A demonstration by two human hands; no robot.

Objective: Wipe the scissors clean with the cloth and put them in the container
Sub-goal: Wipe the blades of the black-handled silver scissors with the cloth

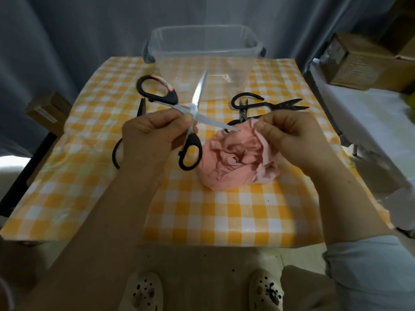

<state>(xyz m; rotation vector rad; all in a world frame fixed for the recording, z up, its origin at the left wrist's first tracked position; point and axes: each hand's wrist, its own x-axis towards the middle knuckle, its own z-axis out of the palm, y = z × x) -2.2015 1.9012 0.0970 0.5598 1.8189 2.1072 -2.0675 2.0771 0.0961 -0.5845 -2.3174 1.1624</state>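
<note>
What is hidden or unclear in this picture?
Head view:
- The second scissors: middle hidden behind the left hand.
- The small scissors: handles hidden by the cloth and right hand.
- Dirt on the held scissors: too small, blurred.

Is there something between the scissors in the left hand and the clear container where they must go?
Nothing visible does. The left hand holds the open scissors in the air just in front of the container, which has no lid. The black scissors lie flat on the table, off to the right.
</note>
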